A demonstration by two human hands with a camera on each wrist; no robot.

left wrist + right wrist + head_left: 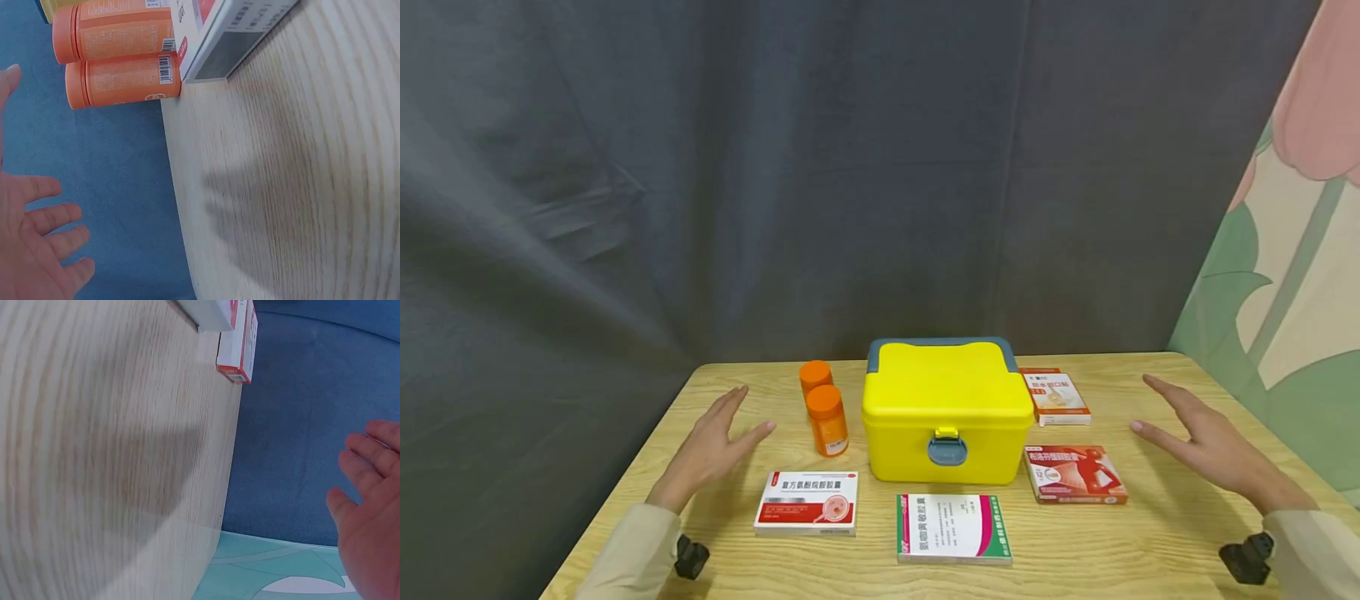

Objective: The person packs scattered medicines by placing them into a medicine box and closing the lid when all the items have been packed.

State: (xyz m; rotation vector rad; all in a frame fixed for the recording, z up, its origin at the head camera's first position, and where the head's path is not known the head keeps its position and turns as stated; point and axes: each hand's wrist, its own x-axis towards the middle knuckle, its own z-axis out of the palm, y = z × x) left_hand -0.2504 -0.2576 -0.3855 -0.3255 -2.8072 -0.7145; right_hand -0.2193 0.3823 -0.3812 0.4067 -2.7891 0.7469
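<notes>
My left hand [709, 450] hovers over the table's left side with fingers extended and nothing in it. Closest to it are two orange bottles [829, 423] and a red-and-white medicine box [807, 503]. On the right, my right hand [1213, 446] is held above the table, fingers straight and thumb apart, also bare. The red medicine box [1077, 475] lies to its left, with a white-and-orange box [1057, 398] farther back. Between the hands stands a yellow case [947, 387], its lid down and its grey latch [947, 450] facing me. The left wrist view shows the orange bottles [125, 78] upright side by side.
A green-and-white medicine box [953, 527] lies in front of the yellow case. Behind the wooden table [730, 567] hangs a dark curtain [865, 183]. A wall with a painted flower pattern [1300, 317] borders the right side.
</notes>
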